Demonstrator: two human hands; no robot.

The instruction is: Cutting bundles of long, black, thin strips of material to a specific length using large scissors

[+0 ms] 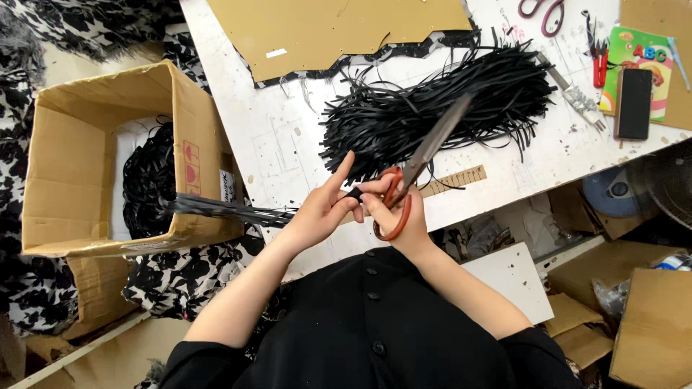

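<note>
My left hand (321, 209) pinches a bundle of thin black strips (223, 209) whose loose ends trail left over a cardboard box. My right hand (393, 209) grips orange-handled scissors (418, 169), blades pointing up and right, at the bundle's pinched end (353, 193). Both hands meet just above the front edge of the white table (274, 137). A large heap of cut black strips (432, 108) lies on the table beyond the hands.
An open cardboard box (79, 173) holding black strips stands at the left. A brown cardboard sheet (339, 29), a wooden ruler (458, 180), a black phone (634, 103), a colourful booklet (649, 54), red snips (600, 68) and purple-handled scissors (544, 13) lie on the table.
</note>
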